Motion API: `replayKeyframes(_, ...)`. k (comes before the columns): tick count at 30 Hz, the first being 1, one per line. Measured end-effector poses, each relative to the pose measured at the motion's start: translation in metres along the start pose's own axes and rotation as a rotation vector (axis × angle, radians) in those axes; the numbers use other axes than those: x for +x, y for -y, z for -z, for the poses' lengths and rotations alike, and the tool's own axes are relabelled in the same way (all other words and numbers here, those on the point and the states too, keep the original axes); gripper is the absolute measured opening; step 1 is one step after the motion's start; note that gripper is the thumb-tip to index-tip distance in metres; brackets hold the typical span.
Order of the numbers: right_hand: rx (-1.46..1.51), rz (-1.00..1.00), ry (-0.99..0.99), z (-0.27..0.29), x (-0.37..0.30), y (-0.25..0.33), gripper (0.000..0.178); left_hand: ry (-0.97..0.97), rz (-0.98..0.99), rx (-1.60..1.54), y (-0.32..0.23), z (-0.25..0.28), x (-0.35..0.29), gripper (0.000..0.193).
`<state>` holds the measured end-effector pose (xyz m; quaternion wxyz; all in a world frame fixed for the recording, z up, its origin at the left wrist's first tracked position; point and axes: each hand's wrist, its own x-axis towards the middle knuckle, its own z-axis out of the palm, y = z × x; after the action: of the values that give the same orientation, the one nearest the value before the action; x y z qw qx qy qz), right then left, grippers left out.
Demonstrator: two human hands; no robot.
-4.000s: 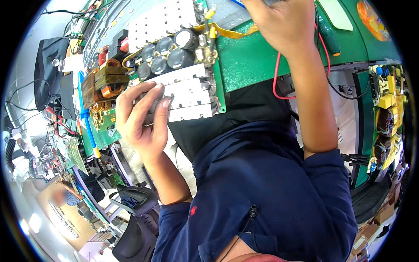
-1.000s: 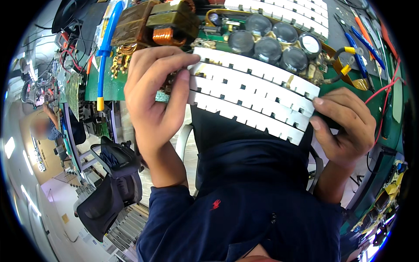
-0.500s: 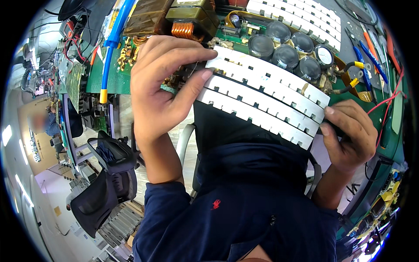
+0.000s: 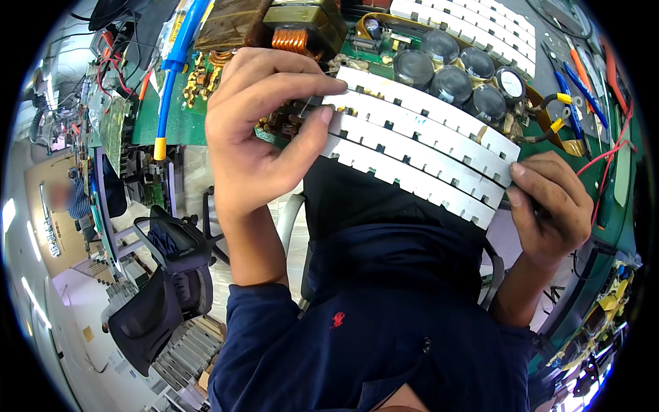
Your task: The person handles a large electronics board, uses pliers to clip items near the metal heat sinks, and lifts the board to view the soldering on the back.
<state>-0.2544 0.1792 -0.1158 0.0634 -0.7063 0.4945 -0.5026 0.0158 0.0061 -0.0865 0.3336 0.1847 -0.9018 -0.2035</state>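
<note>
We're pinching the slotted white block (image 4: 420,137), 12 o'clock from our shirt (image 4: 384,329): left hand (image 4: 255,134) at its 10 o'clock end, right hand (image 4: 555,202) at its 4 o'clock corner. If we're pulling unevenly, we're probably risking tipping it into those black cans (image 4: 451,87) at 1 o'clock.

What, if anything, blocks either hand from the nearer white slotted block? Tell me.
Nothing visible does: the left hand touches the left end of the white slotted block, the right hand its right end. The dark round capacitors stand beyond its far edge.
</note>
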Motion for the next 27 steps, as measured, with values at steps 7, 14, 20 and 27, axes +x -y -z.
replayKeyframes(7, 0.003, 0.015, -0.009, 0.000, -0.001, -0.002, 0.031, -0.030, -0.001, 0.057, -0.004, -0.006, 0.000, 0.025)
replayKeyframes(14, 0.026, 0.031, -0.022, 0.001, -0.002, -0.005, 0.029, -0.025, 0.071, 0.064, -0.013, -0.006, -0.002, 0.022)
replayKeyframes(20, 0.031, 0.026, -0.021, 0.002, -0.002, -0.006, 0.028, -0.099, 0.034, 0.053, -0.010, -0.011, -0.002, 0.023)
replayKeyframes(27, 0.036, 0.021, -0.031, 0.001, -0.001, -0.005, 0.028, -0.013, 0.072, 0.164, -0.020, -0.006, -0.008, 0.031)
